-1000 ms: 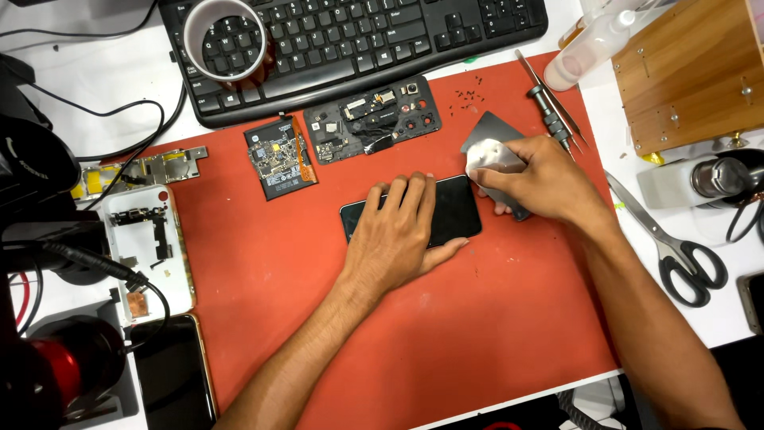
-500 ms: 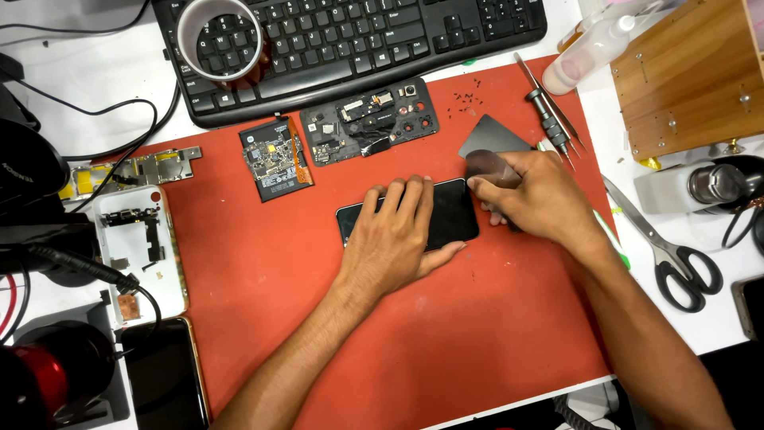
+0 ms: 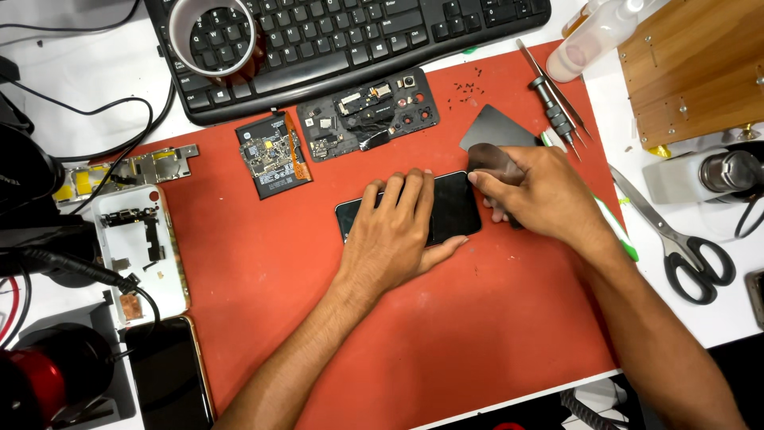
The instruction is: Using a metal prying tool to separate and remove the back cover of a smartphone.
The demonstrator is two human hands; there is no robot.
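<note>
Left hand [image 3: 394,235] lies flat, fingers spread, pressing my black phone [image 3: 454,209] onto the red mat [image 3: 446,334]. Right hand [image 3: 541,195] pinches a thin dark plastic card [image 3: 492,157] at the phone's right edge. A pale squeeze bottle [image 3: 589,40] stands top right, beside a wooden box [image 3: 692,68].

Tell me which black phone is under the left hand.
The phone mid-mat, pinned flat by the left hand. The other phone lies untouched off the mat's lower-left corner.

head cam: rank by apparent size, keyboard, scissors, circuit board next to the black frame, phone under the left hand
1. keyboard, cropped at the top
2. scissors
3. phone, partly hidden by the left hand, so its rank against the scissors is unsure
4. circuit board
</note>
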